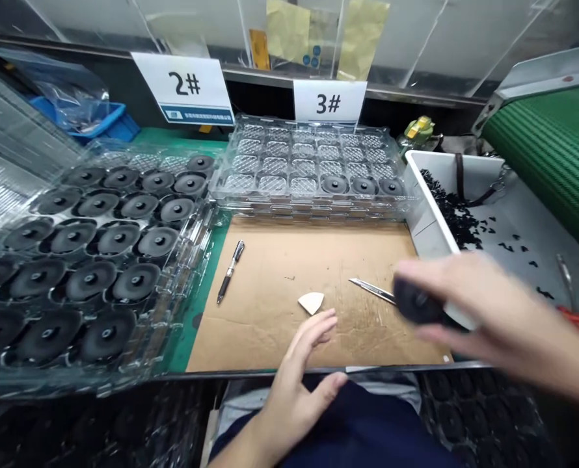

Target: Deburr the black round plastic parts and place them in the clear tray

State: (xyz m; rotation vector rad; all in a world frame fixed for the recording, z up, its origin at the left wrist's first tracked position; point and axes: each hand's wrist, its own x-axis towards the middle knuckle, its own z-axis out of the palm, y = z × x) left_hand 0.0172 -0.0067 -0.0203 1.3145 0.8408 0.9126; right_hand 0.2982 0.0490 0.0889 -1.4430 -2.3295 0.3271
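My right hand (465,299), smeared by motion, grips a round black plastic part (416,300) above the right side of the cardboard sheet (270,260). A metal craft knife (375,290) lies on the cardboard, its handle end hidden behind that part. My left hand (299,390) is open at the front edge, thumb and fingers apart, with nothing in it. Just beyond its fingertips lies a small white wedge-shaped piece (311,302). A black and silver pen (230,272) rests on the left of the cardboard.
Clear trays of round black parts (118,239) fill the left side. A stack of clear trays (309,185), mostly unfilled, stands at the back. To the right are a white bin (433,201) with small black pieces and a green conveyor belt (553,156).
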